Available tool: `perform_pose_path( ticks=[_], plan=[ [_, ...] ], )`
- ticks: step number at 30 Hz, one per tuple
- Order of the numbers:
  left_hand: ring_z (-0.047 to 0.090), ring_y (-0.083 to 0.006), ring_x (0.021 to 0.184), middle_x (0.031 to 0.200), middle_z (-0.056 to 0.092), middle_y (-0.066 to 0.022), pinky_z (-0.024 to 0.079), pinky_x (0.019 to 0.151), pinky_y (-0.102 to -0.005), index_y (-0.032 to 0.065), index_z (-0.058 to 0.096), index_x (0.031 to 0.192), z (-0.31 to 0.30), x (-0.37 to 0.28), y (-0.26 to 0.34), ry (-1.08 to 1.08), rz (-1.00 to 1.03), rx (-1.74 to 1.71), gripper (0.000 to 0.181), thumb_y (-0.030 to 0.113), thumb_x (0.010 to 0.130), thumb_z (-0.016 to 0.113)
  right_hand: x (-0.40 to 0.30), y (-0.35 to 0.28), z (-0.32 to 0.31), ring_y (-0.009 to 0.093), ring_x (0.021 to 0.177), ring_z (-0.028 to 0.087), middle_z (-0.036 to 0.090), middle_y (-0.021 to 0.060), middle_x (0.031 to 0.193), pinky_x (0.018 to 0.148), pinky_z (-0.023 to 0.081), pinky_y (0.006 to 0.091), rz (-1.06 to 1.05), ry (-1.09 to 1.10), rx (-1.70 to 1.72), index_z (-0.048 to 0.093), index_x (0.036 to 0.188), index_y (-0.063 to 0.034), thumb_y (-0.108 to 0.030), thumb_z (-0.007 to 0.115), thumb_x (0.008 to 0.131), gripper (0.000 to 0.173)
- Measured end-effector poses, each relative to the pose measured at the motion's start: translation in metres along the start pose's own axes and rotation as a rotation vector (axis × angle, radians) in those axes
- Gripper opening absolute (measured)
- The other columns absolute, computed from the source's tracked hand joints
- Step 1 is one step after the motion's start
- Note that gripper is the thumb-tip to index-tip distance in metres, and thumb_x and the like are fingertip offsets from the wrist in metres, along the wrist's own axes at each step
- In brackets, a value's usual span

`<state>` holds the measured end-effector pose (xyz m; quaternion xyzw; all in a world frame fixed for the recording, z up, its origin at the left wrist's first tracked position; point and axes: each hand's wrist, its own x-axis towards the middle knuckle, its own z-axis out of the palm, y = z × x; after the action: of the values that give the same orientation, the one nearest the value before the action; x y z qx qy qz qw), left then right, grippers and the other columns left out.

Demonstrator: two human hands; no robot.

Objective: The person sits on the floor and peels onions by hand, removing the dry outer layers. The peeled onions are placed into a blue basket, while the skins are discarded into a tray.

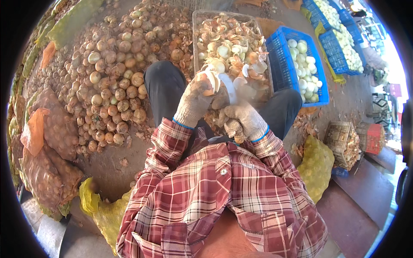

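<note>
My left hand, in a soiled knitted glove, is closed around an onion with loosened pale layers, above the near edge of a plastic crate of onion skins. My right hand, gloved too, is curled around what seems to be the handle of a knife; its curved, blurred blade points up beside the onion. The handle itself is mostly hidden by my fingers. Onion skins and peeled pieces fill the crate between my knees.
Unpeeled onions lie heaped on the floor at left. A blue crate holding peeled onions stands at right, with more blue crates beyond. Mesh sacks of onions lie at left, a yellow one at right near crates of scraps.
</note>
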<state>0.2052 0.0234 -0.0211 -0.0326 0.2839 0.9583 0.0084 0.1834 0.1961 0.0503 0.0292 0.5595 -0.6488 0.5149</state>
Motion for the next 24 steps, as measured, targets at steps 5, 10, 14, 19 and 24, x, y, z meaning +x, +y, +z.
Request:
perform_pose_path(
  ticks=[5,10,14,19,24],
  plan=[
    [0.055,-0.0216,0.083,0.098,0.059,-0.0090,0.046,0.076,-0.0332,0.0007,0.055,0.110,-0.017,0.001,0.000,-0.248,-0.099,-0.250,0.042,0.035,0.088,0.061,-0.002,0.000,0.004,0.016,0.057,0.059,0.064,0.0124,0.078,0.050,0.050,0.0258,-0.007,-0.029,-0.003,0.053,0.107,0.0038,-0.020,0.053,0.085,0.032],
    [0.060,-0.0234,0.092,0.106,0.060,-0.0133,0.050,0.080,-0.0355,-0.0035,0.049,0.122,-0.003,0.004,0.008,-0.116,0.072,-0.059,0.052,0.028,0.085,0.067,0.015,0.033,-0.009,0.019,0.070,0.062,0.063,0.0130,0.085,0.061,0.052,0.0294,-0.116,0.207,0.001,0.053,0.108,0.0051,-0.014,0.050,0.089,0.027],
    [0.060,-0.0207,0.099,0.112,0.059,-0.0113,0.051,0.085,-0.0339,-0.0038,0.047,0.125,0.001,0.002,0.011,0.057,0.071,0.067,0.051,0.015,0.083,0.069,0.018,0.025,-0.007,0.017,0.074,0.062,0.065,0.0092,0.088,0.065,0.051,0.0296,-0.533,0.335,-0.184,0.057,0.111,0.0013,-0.017,0.060,0.087,0.030],
    [0.059,-0.0197,0.102,0.111,0.060,-0.0118,0.049,0.087,-0.0319,-0.0034,0.049,0.123,0.017,-0.006,0.017,0.134,0.021,0.339,0.051,0.003,0.076,0.068,0.014,-0.018,0.020,0.027,0.080,0.066,0.066,0.0152,0.087,0.069,0.050,0.0360,-0.564,0.669,-0.880,0.062,0.109,-0.0054,-0.026,0.067,0.086,0.031],
    [0.061,-0.0176,0.094,0.108,0.061,-0.0105,0.052,0.083,-0.0302,-0.0040,0.049,0.122,0.017,-0.012,0.012,0.143,0.145,0.448,0.051,0.000,0.074,0.067,0.024,-0.011,0.013,0.031,0.070,0.065,0.065,0.0158,0.078,0.062,0.050,0.0370,-0.683,0.725,-1.028,0.065,0.105,-0.0080,-0.024,0.068,0.084,0.026]
  ],
)
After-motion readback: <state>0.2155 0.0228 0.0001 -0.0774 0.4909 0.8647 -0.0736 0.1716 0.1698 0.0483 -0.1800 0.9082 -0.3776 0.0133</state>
